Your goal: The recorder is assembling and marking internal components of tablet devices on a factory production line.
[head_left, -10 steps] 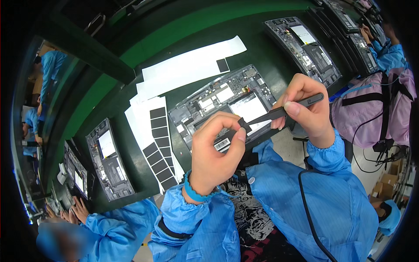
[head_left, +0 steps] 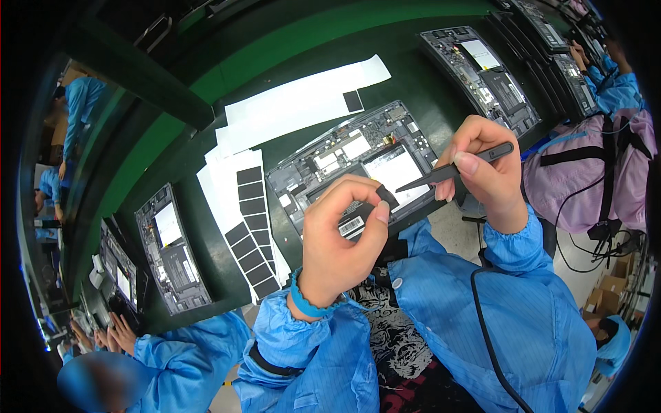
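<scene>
Little has shifted since before: both hands stay raised over the opened tablet (head_left: 358, 165) on the green bench (head_left: 310, 34). Left hand (head_left: 337, 241) pinches a small black patch (head_left: 387, 197) between thumb and forefinger; right hand (head_left: 485, 165) grips black tweezers (head_left: 454, 167), tips just beside the patch.

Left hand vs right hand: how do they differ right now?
The left hand pinches a small black patch at thumb and forefinger; the right hand holds black tweezers like a pen. Left is lower and nearer, right higher. Both are bare, in blue sleeves, above the opened device.
</scene>
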`<state>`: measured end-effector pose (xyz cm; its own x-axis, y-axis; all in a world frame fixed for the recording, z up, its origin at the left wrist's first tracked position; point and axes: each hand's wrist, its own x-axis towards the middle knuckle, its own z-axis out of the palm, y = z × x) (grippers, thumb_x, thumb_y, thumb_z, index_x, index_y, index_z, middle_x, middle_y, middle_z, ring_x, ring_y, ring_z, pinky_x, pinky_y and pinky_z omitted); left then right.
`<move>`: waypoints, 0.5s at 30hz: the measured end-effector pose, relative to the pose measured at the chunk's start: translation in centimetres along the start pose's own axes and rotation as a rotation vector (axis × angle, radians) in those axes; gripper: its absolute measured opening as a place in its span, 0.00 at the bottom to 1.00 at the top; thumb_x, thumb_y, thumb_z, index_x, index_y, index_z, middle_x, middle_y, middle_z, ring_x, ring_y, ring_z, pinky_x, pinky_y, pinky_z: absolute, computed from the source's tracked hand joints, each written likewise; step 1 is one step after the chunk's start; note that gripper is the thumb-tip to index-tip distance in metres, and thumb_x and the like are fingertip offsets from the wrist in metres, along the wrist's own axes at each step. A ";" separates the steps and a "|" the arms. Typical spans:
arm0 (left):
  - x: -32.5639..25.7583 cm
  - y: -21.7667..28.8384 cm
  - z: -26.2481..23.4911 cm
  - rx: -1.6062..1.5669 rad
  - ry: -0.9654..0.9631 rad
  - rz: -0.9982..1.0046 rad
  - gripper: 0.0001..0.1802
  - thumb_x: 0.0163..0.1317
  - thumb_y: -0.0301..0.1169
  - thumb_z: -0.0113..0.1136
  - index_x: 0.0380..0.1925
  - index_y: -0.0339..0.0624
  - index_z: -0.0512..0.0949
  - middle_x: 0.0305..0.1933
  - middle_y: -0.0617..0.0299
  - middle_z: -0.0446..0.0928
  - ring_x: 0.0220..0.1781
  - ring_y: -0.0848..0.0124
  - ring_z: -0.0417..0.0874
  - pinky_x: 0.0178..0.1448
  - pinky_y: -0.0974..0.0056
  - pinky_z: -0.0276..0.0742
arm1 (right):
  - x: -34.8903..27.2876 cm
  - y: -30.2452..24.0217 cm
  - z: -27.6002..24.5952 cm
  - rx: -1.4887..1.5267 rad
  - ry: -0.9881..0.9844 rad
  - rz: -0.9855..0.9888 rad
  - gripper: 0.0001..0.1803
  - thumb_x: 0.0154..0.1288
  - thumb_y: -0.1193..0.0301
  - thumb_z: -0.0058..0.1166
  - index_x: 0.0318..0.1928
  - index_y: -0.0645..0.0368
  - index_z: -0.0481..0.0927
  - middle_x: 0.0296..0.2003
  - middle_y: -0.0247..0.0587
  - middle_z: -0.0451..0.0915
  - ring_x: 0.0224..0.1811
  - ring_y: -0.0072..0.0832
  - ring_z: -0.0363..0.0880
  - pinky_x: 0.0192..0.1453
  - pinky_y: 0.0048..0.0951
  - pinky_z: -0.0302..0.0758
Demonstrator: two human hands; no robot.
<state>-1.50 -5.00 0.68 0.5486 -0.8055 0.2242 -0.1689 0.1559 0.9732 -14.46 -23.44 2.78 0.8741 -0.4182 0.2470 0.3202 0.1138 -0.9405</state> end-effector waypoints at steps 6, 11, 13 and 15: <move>-0.1 0.1 0.0 -0.003 -0.033 -0.013 0.02 0.60 0.18 0.56 0.33 0.33 0.74 0.41 0.57 0.78 0.44 0.74 0.74 0.52 0.68 0.68 | 0.0 0.1 0.2 -0.026 -0.026 0.014 0.07 0.67 0.75 0.53 0.35 0.67 0.72 0.25 0.49 0.82 0.25 0.26 0.83 0.27 0.21 0.79; 0.2 -0.1 0.3 -0.001 0.022 0.031 0.04 0.55 0.18 0.59 0.29 0.34 0.75 0.36 0.56 0.79 0.39 0.68 0.80 0.47 0.67 0.73 | -0.1 -0.2 0.6 0.001 0.002 0.036 0.09 0.66 0.76 0.53 0.40 0.71 0.75 0.26 0.50 0.82 0.25 0.26 0.83 0.26 0.21 0.79; 0.2 -0.1 0.3 -0.009 0.023 0.036 0.03 0.55 0.18 0.59 0.29 0.34 0.75 0.35 0.56 0.79 0.39 0.68 0.80 0.47 0.67 0.73 | -0.1 -0.2 0.6 -0.003 0.020 0.054 0.10 0.65 0.76 0.54 0.43 0.73 0.75 0.26 0.50 0.82 0.24 0.26 0.83 0.26 0.21 0.79; 0.2 -0.1 0.3 -0.008 0.021 0.035 0.03 0.55 0.18 0.59 0.29 0.34 0.75 0.36 0.56 0.79 0.39 0.68 0.80 0.47 0.67 0.73 | -0.2 0.0 0.3 -0.030 0.011 0.029 0.13 0.64 0.76 0.54 0.45 0.75 0.76 0.27 0.50 0.83 0.24 0.26 0.83 0.25 0.21 0.79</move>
<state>-1.60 -5.36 0.64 0.5594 -0.7875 0.2588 -0.1813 0.1884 0.9652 -14.48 -23.07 2.82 0.8788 -0.4247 0.2176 0.2840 0.0989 -0.9537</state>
